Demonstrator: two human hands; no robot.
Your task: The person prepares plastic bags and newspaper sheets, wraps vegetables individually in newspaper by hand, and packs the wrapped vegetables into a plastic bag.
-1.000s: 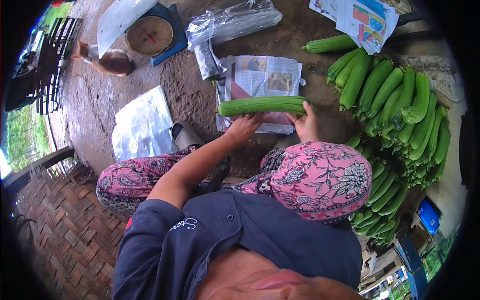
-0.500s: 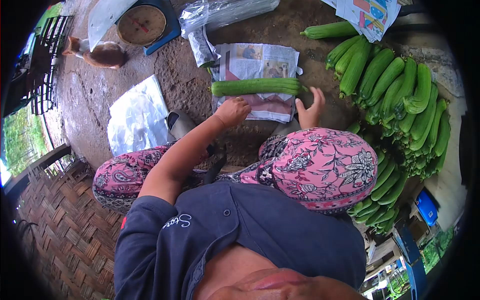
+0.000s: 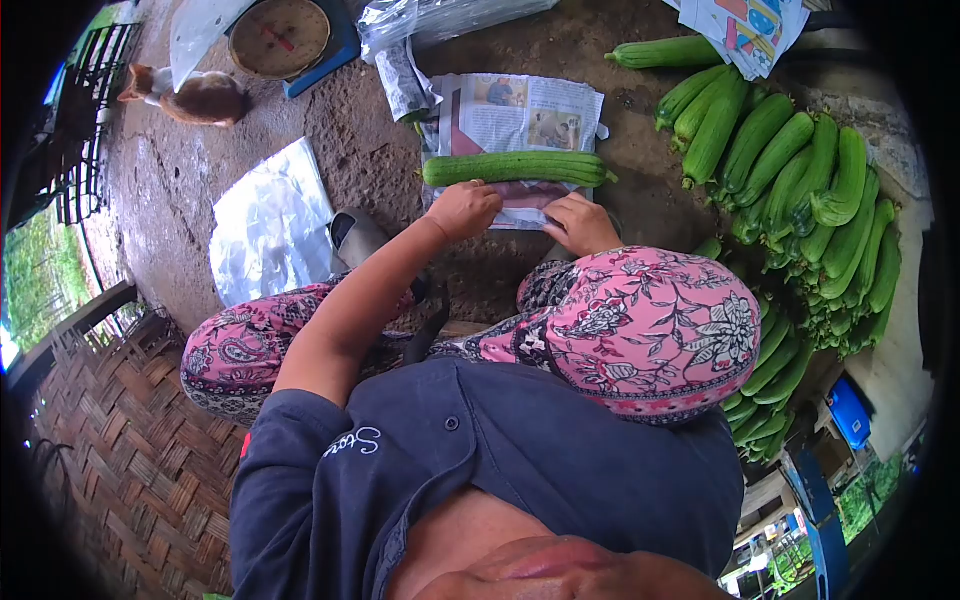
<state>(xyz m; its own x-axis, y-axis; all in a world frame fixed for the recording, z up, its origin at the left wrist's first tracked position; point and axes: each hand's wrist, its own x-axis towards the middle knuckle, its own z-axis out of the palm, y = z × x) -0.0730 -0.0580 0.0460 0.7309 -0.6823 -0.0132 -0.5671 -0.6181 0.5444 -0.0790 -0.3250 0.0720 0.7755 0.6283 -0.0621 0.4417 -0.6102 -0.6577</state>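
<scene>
A long green luffa gourd point(image 3: 515, 168) lies crosswise on a sheet of newspaper point(image 3: 500, 115) on the ground before me. My left hand point(image 3: 467, 209) is closed at the newspaper's near side, its fingertips just below the gourd. Fingers bent, my right hand point(image 3: 582, 224) grips the near edge of the paper, below the gourd's stem end. The exact hold of the left fingertips is partly hidden. A newspaper-wrapped roll point(image 3: 405, 85), with a green end showing, lies beside the sheet's far left corner.
Many luffa gourds point(image 3: 790, 180) are piled at my right, with printed papers point(image 3: 750, 35) over one at the back. Clear plastic bags point(image 3: 270, 225) lie at left, and more plastic point(image 3: 440, 25) lies behind. A round-topped scale point(image 3: 280, 38) and a cat point(image 3: 200, 97) are at far left.
My right hand has moved left from beside the gourd's stem end to the newspaper's near edge, and its fingers have closed. My left hand stays in about the same place.
</scene>
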